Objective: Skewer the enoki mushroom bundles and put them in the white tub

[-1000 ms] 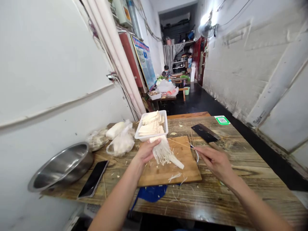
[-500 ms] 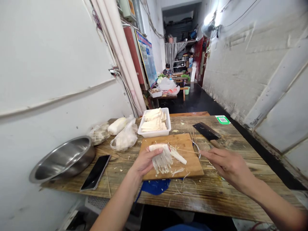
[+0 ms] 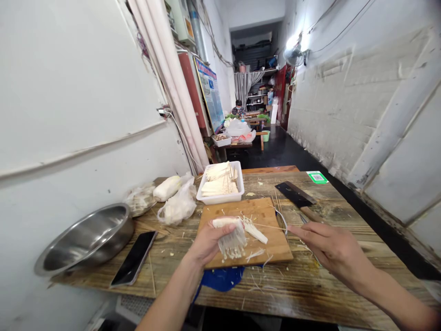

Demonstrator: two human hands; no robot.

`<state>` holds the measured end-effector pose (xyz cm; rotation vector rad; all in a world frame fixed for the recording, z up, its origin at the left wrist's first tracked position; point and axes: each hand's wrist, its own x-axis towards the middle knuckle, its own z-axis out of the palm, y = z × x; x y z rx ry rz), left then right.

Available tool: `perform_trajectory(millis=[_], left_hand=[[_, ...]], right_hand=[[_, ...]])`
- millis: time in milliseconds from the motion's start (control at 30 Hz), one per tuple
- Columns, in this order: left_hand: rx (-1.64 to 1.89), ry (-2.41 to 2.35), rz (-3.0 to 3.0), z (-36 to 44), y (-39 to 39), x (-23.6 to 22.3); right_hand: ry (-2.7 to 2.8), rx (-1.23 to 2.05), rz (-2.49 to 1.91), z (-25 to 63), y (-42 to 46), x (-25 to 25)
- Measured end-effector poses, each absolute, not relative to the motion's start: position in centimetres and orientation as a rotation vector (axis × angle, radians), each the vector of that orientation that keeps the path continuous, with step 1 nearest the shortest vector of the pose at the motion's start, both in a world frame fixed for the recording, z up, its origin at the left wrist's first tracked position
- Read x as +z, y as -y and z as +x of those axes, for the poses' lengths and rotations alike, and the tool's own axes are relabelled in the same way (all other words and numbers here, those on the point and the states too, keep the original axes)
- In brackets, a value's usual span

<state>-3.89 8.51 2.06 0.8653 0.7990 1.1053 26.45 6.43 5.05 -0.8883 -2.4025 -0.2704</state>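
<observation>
Over the wooden cutting board (image 3: 215, 262) my left hand (image 3: 209, 241) is closed around a bunch of enoki mushrooms (image 3: 231, 241), their thin stems and small caps hanging down. A thin bamboo skewer (image 3: 265, 225) is pinched in my right hand (image 3: 330, 243) and points left toward the bunch. Whether its tip is inside the mushrooms I cannot tell. On the board, just right of my left hand, lies a second clump of enoki (image 3: 255, 232) with loose strands. A white plastic tray (image 3: 220, 199) behind the board holds skewered enoki (image 3: 220, 179).
A cleaver (image 3: 294, 194) lies right of the board, close to my right hand, with loose skewers (image 3: 277, 202) nearby. Left are a phone (image 3: 134, 257), a steel bowl (image 3: 86, 239) and a plastic bag (image 3: 177, 204). Another person (image 3: 238, 109) sits at a far table.
The view has tilted up slightly, so the table sits lower in the picture. Both hands keep their holds on the enoki and the skewer, with barely any movement relative to the board.
</observation>
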Motion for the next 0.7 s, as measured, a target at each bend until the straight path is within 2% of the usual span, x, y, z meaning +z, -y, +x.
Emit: perform_trajectory(millis=[700], left_hand=[[1.079, -0.786, 0.952, -3.3, -7.9, 3.4]], right_hand=[[2.389, -0.307, -0.867, 26.8, -5.9, 5.7]])
